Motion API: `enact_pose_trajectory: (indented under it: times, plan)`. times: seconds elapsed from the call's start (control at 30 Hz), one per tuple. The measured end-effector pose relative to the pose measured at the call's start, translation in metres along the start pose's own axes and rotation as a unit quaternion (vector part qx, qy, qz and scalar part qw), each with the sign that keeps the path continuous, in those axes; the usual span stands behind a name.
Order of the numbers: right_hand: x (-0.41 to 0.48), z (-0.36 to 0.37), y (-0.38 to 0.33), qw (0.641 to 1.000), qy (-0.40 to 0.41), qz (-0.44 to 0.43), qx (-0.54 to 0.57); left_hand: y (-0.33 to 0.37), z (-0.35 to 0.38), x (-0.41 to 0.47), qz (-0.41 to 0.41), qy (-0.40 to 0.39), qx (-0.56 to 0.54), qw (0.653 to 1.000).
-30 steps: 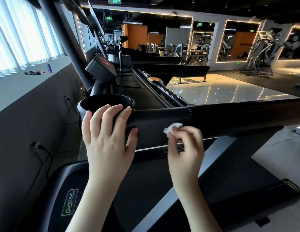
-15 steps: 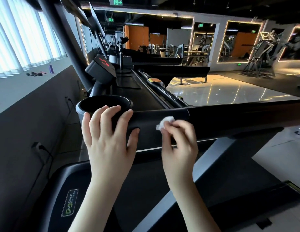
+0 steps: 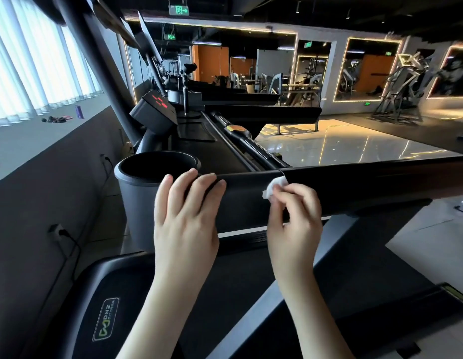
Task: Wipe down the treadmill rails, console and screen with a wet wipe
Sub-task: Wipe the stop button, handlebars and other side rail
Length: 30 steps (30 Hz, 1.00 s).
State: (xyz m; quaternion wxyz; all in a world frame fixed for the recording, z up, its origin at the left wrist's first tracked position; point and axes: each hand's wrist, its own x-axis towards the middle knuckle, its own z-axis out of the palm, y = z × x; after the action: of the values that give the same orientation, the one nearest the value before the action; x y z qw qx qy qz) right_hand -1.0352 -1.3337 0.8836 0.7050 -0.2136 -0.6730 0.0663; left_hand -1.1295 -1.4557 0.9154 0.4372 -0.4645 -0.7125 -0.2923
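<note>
A black treadmill rail (image 3: 367, 182) runs across the view from the middle to the right edge. My right hand (image 3: 295, 218) pinches a small crumpled white wet wipe (image 3: 275, 186) and holds it against the rail near a seam. My left hand (image 3: 186, 218) rests with fingers laid over the rail's left end, just beside the grey cup holder (image 3: 139, 203). The console (image 3: 154, 112) with red lit digits sits beyond the cup holder; the screen above it is seen edge-on.
A treadmill motor cover with a DHZ logo (image 3: 106, 323) lies below my arms. More treadmills line up ahead. A low wall (image 3: 44, 193) with wall sockets and a plugged cable stands on the left. Shiny gym floor (image 3: 354, 146) opens to the right.
My right hand slid the wipe left along the rail, then back right and up to the seam. My left hand stayed on the rail end.
</note>
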Motion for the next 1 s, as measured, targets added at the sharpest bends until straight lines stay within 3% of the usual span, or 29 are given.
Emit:
enact_pose_trajectory:
  times: [0.17, 0.33, 0.47, 0.6, 0.77, 1.0]
  plan:
    - [-0.026, 0.001, -0.008, 0.998, -0.047, -0.047, 0.001, 0.005, 0.003, -0.002, -0.007, -0.008, -0.004, 1.0]
    - [-0.034, -0.003, 0.012, 0.999, 0.008, 0.009, -0.039, 0.008, 0.005, -0.003, -0.013, -0.003, -0.008, 1.0]
    - [-0.036, -0.004, 0.011, 0.998, -0.015, -0.044, -0.053, 0.009, 0.007, -0.004, -0.022, -0.001, -0.006, 1.0]
    - [-0.006, -0.006, 0.021, 0.999, 0.036, -0.015, -0.037, 0.009, 0.007, -0.005, -0.025, -0.001, -0.004, 1.0]
    - [0.009, -0.007, 0.019, 0.999, -0.011, -0.046, -0.006, 0.011, 0.008, -0.003, -0.024, 0.0, 0.001, 1.0]
    - [0.013, -0.011, 0.026, 0.998, 0.041, 0.029, 0.022, 0.017, 0.006, 0.005, -0.004, -0.016, -0.02, 1.0]
